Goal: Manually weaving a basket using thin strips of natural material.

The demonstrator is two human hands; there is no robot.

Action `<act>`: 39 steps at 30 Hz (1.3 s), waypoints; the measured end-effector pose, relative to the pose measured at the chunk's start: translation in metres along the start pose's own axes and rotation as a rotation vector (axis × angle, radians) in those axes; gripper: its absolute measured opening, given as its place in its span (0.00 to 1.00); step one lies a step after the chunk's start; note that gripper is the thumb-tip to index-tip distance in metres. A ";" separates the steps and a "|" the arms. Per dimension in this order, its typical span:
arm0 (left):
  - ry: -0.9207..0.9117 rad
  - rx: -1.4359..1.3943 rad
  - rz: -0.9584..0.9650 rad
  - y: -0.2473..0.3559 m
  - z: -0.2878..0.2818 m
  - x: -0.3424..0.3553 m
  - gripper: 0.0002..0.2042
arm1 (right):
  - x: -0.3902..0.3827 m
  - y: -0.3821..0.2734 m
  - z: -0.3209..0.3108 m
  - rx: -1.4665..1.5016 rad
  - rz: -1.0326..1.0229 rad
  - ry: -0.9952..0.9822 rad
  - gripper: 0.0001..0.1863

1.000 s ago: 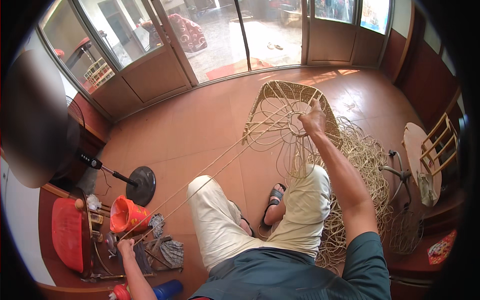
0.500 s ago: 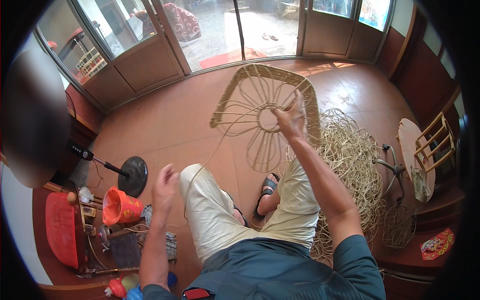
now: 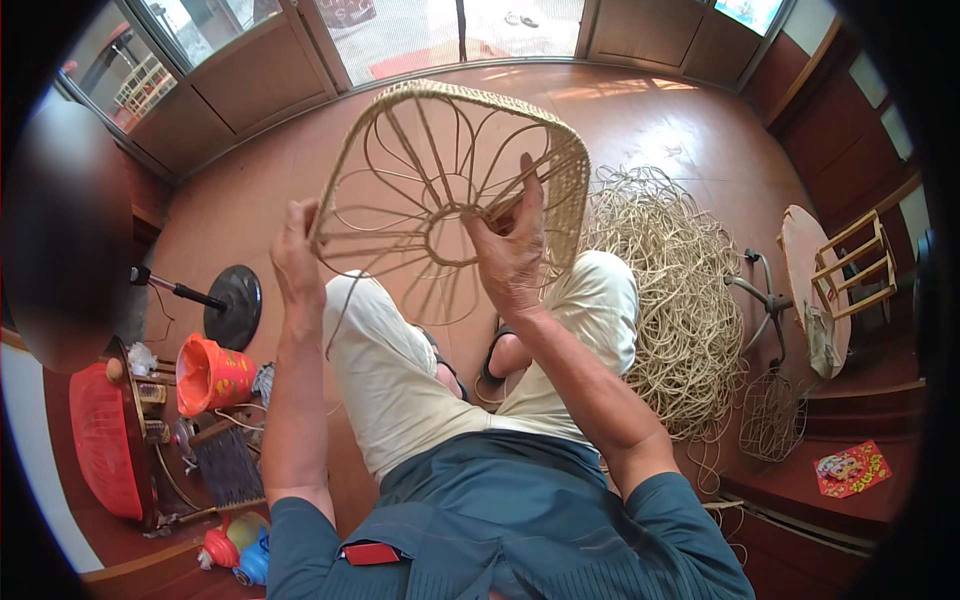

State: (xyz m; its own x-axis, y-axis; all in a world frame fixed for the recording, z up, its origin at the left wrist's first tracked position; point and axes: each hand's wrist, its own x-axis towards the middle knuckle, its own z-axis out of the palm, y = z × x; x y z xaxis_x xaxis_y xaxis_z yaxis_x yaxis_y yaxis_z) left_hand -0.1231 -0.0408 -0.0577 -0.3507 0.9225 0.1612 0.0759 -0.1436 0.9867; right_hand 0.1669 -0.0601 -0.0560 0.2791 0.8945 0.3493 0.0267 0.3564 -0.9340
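Note:
I hold a squarish frame (image 3: pixel 570 170) with a woven tan rim and wire petal loops round a central ring, raised above my knees. My left hand (image 3: pixel 298 250) grips its left corner. My right hand (image 3: pixel 510 250) is closed on the wires by the central ring, index finger pointing up along a spoke. A loose strand of cord hangs from the left corner past my left knee. A big tangled pile of tan cord (image 3: pixel 670 300) lies on the floor beside my right leg.
Left: fan stand (image 3: pixel 232 305), orange bucket (image 3: pixel 205 375), red seat (image 3: pixel 100 440), tools and colored balls (image 3: pixel 240 550). Right: round board (image 3: pixel 800 270), wooden rack (image 3: pixel 860 260), metal stand (image 3: pixel 770 300), wire frame (image 3: pixel 773 420), red printed packet (image 3: pixel 850 465). Glass doors (image 3: pixel 240 100) stand ahead.
My left hand has let go of the long cord low at the left and risen to the frame's left corner. The frame has moved left and nearer, with my right hand still on it.

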 end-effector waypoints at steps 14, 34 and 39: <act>-0.157 0.393 0.129 0.021 0.074 0.046 0.20 | -0.115 0.028 -0.006 0.347 0.573 0.086 0.30; -0.269 0.793 0.782 0.020 0.072 -0.084 0.08 | -0.126 0.016 -0.042 0.379 0.690 -0.041 0.39; -0.369 0.724 0.774 0.003 0.070 -0.078 0.06 | -0.098 -0.027 -0.082 -0.193 0.627 -0.386 0.38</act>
State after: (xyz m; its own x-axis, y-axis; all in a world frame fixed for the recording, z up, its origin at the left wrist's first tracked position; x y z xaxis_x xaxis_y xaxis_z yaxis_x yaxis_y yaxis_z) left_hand -0.0298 -0.0881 -0.0691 0.3156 0.7418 0.5917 0.7205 -0.5931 0.3594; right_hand 0.2170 -0.1800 -0.0709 -0.0572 0.9576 -0.2823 0.1514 -0.2711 -0.9506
